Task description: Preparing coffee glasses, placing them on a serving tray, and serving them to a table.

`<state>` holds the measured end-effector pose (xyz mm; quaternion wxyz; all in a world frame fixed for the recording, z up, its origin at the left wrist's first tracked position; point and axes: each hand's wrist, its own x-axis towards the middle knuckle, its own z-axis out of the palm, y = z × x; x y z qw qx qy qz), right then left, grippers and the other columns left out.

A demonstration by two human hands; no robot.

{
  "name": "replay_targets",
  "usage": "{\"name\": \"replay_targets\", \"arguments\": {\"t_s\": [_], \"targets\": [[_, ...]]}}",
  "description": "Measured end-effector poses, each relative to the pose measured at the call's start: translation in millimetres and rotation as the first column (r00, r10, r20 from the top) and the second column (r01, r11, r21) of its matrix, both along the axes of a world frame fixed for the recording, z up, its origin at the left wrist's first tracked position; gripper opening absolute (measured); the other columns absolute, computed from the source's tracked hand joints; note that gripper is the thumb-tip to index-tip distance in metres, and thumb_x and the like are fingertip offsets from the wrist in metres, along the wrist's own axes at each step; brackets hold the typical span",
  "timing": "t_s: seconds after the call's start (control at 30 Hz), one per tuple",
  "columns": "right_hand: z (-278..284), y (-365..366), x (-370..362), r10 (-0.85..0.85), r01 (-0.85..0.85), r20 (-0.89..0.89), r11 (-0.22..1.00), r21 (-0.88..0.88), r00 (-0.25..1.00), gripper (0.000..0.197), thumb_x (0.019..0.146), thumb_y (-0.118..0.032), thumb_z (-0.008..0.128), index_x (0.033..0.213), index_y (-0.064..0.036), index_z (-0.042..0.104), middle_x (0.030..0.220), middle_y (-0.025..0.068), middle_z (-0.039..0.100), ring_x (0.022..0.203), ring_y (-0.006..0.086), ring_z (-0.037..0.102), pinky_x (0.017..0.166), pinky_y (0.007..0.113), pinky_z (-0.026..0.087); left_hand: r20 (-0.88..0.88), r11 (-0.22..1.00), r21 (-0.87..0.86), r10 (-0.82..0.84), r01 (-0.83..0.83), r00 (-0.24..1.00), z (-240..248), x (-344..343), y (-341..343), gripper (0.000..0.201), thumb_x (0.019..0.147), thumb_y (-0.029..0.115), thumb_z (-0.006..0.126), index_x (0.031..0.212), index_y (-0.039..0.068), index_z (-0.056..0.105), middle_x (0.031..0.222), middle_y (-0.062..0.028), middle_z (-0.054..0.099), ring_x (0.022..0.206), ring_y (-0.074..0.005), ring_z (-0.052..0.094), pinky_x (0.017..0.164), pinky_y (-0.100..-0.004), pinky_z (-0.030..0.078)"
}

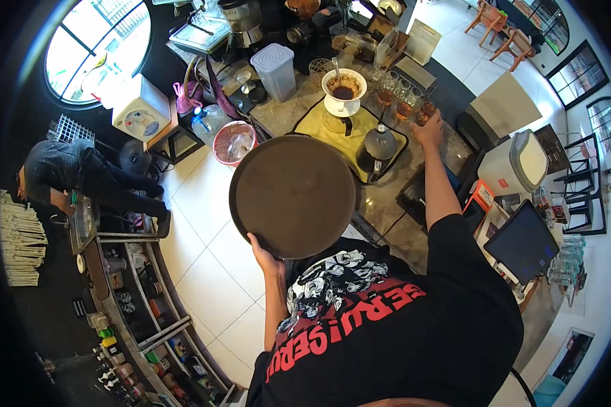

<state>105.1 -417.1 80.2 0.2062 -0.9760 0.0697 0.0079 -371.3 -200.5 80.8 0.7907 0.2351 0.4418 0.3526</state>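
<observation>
Pale floor tiles and a stone-topped bench (387, 203) fill this café bar, seen from my head camera above both arms. My left hand (265, 252) grips the near rim of a round brown tray (293, 195), fingers curled under the edge and thumb on top; the tray is bare and held level over the floor, just left of the bench. My right hand (429, 129) reaches to the far right across the bench, its fingers closing loosely around a small glass of dark drink (428, 108); I cannot tell whether the grip is firm. That glass stands at the right end of a row of similar glasses (397, 95). Left of them, a white pour-over dripper (343, 91) holding wet grounds sits on a yellow mat (332, 129), with a dark kettle (379, 148) on the mat's near right corner. A lidded clear plastic container (277, 70) stands farther left. At far left, another person (81, 173) in dark clothes bends over a shelf unit. A white box-shaped appliance (516, 163) and a dark screen (523, 241) sit at the right.
</observation>
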Motion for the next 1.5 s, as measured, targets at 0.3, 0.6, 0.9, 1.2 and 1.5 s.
{"name": "replay_targets", "arguments": {"t_s": [0.3,0.6,0.9,1.2,1.5], "targets": [[18.4,-11.7,-11.4,0.036,-0.044,0.15,0.998,0.051,0.988,0.094,0.073,-0.033,0.084,0.151,-0.0182,0.034,0.143,0.0142,0.05,0.125,0.0354,0.056,0.098,0.048,0.05,-0.023,0.993,-0.004,-0.117,0.117,0.993,-40.5,20.0,15.1,0.07,0.103,0.055,0.044,0.148,0.002,0.04,0.15,-0.011,0.047,0.136,-0.0273,0.046,0.115,-0.0401,0.035],[148.7,11.4,-87.2,0.34,-0.415,0.319,0.886,0.205,0.885,0.09,0.07,-0.027,0.083,0.149,-0.0196,0.041,0.126,0.0115,0.058,0.106,0.0284,0.063,0.091,0.042,0.053,-0.061,0.99,-0.025,-0.143,0.142,0.988,-49.3,25.8,25.4,0.07,0.104,0.053,0.043,0.147,-0.002,0.039,0.149,-0.0158,0.047,0.133,-0.0298,0.05,0.112,-0.0409,0.04],[179.8,96.2,-154.1,0.889,-0.88,0.167,0.365,0.304,0.427,0.086,0.064,-0.032,0.084,0.142,-0.0162,0.052,0.119,0.0142,0.064,0.107,0.0317,0.063,0.094,0.041,0.051,0.073,0.983,-0.019,-0.179,0.181,0.981,-32.3,30.3,21.9,0.075,0.101,0.057,0.047,0.151,0.002,0.036,0.151,-0.0131,0.045,0.137,-0.0282,0.045,0.116,-0.041,0.034],[77.7,193.8,-158.3,0.981,-0.981,-0.055,0.185,-0.057,0.188,0.07,0.065,-0.027,0.081,0.128,-0.0115,0.055,0.117,0.0188,0.06,0.111,0.0377,0.061,0.093,0.047,0.05,0.025,0.965,-0.04,-0.259,0.259,0.966,-53.6,23.0,22.7,0.058,0.1,0.039,0.058,0.145,0.003,0.046,0.144,-0.01,0.053,0.133,-0.0254,0.05,0.113,-0.0408,0.038],[35.9,217.9,-141.0,0.962,-0.963,-0.086,0.248,-0.106,0.258,0.067,0.067,-0.02,0.081,0.126,-0.0068,0.051,0.121,0.0208,0.057,0.115,0.0399,0.058,0.093,0.049,0.049,0.017,0.965,-0.046,-0.258,0.258,0.966,-62.1,22.4,25.1,0.052,0.098,0.03,0.062,0.139,-0.001,0.051,0.139,-0.0123,0.057,0.127,-0.0251,0.055,0.11,-0.0403,0.042]]}}
